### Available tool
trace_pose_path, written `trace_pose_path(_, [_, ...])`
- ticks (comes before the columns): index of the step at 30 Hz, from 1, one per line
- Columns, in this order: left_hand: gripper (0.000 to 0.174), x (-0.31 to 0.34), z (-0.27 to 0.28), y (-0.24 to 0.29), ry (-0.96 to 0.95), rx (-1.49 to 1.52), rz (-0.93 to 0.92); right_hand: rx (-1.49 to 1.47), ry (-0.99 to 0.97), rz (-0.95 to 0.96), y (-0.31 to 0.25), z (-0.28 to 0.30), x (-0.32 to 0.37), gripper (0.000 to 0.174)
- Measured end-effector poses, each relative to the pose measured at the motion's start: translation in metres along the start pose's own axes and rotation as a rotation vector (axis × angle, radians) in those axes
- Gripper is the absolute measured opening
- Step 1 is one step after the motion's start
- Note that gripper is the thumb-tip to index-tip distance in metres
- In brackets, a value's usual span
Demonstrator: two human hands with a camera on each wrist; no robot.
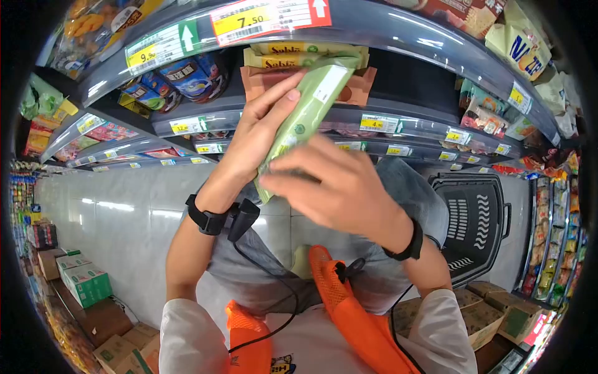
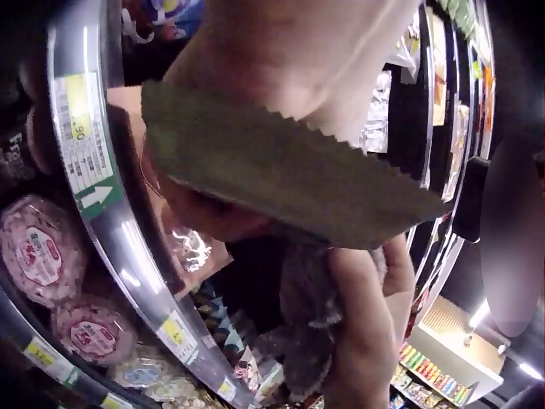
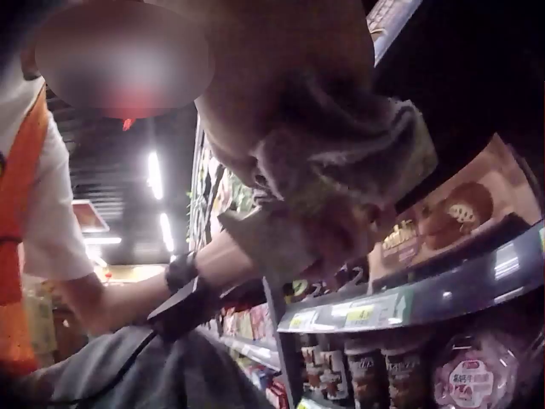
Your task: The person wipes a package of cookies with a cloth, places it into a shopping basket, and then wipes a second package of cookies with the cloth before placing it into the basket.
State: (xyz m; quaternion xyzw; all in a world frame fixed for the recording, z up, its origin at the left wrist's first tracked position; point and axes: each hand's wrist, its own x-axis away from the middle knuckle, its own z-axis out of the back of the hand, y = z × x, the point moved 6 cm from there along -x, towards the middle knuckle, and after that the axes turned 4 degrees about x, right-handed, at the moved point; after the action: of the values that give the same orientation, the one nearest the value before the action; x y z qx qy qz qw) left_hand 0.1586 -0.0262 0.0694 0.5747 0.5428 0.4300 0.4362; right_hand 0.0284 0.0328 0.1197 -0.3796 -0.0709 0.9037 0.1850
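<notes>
Left hand [image 1: 254, 136] clamped on tilted green pack [image 1: 306, 112], apparently steadying it near the shelf's [image 1: 423, 128] front edge; right hand [image 1: 339, 187] clamped on grey cloth [image 2: 306, 319].

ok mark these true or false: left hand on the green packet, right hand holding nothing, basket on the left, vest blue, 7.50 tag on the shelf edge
The left hand holds the green packet. True.
The right hand holds nothing. False: it holds a grey cloth.
The basket is on the person's left. False: it is on the right.
The vest is blue. False: it is orange.
The 7.50 tag is on the shelf edge. True.
</notes>
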Motion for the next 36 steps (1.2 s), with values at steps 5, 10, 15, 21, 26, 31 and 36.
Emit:
trace_pose_path(5, [0.043, 0.004, -0.007, -0.009, -0.085, -0.039, 0.101, 0.381, 0.277, -0.262, 0.067, 0.045, -0.001, 0.025])
trace_pose_path(10, [0.044, -0.002, -0.01, -0.01, -0.087, -0.015, 0.079, 0.206, 0.191, -0.127, 0.032, 0.016, 0.005, 0.025])
trace_pose_path(15, [0.05, -0.001, -0.014, -0.008, -0.091, -0.017, 0.093, 0.061, 0.056, 0.013, -0.019, -0.012, 0.007, 0.018])
trace_pose_path(21, [0.042, -0.003, 0.0, -0.026, -0.099, 0.178, 0.262, 0.125, 0.143, -0.144, 0.03, 0.023, -0.002, 0.019])
trace_pose_path(26, [0.032, 0.004, -0.016, -0.017, -0.143, 0.115, 0.236, 0.209, 0.208, -0.265, 0.065, 0.045, 0.007, 0.025])
trace_pose_path(31, [0.037, 0.0, -0.014, -0.019, -0.102, 0.215, 0.178, 0.12, 0.104, -0.176, 0.031, 0.022, 0.006, 0.02])
trace_pose_path(36, [0.044, 0.006, -0.022, -0.018, -0.233, 0.363, 0.304, 0.012, -0.105, 0.028, -0.011, -0.002, 0.006, 0.026])
